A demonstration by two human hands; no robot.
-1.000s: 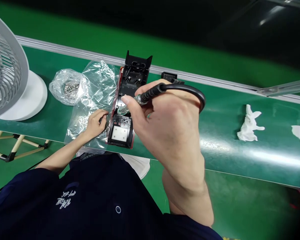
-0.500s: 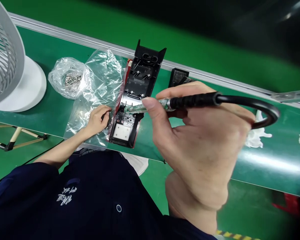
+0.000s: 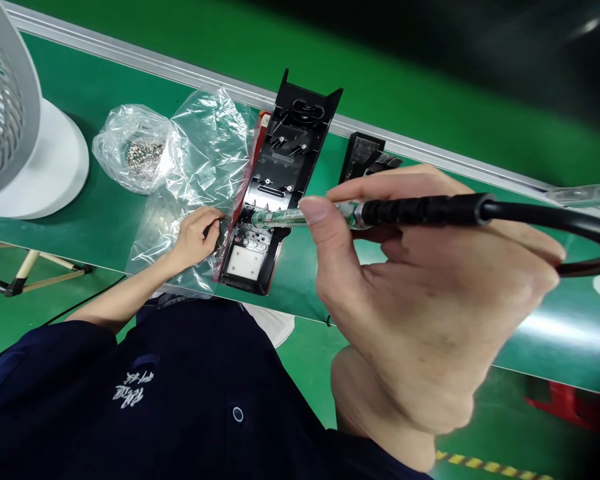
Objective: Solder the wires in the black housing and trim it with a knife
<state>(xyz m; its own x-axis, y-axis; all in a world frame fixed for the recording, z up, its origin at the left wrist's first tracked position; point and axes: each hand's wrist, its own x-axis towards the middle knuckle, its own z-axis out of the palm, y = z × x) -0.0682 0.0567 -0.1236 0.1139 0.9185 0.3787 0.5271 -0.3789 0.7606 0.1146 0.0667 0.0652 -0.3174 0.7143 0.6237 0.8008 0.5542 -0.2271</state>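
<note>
My right hand (image 3: 420, 287), large in the foreground, is closed around an electric screwdriver (image 3: 300, 217) with a clear greenish body and a black cord sleeve. Its front end points left, over the lower half of a long black plastic housing (image 3: 293, 150); whether the tip touches cannot be seen. Inside the housing are screw posts, slots and a white plate (image 3: 247, 263) near its lower end. My left hand (image 3: 199, 237) rests on a clear plastic bag (image 3: 200, 153) beside the housing's left edge. Its fingers are curled in, hiding anything they may hold.
Many small metal screws (image 3: 144, 155) lie in a clear bag to the left. A white fan (image 3: 55, 167) stands at the far left. Behind my right hand is a smaller black part (image 3: 363, 150). A metal rail (image 3: 145, 63) edges the green table (image 3: 115, 233). Something red lies under the housing.
My right hand and the screwdriver have shifted right in the view, with the cord swinging further right. The housing appears slightly shifted too, as the camera moves. My left hand stays nearly still.
</note>
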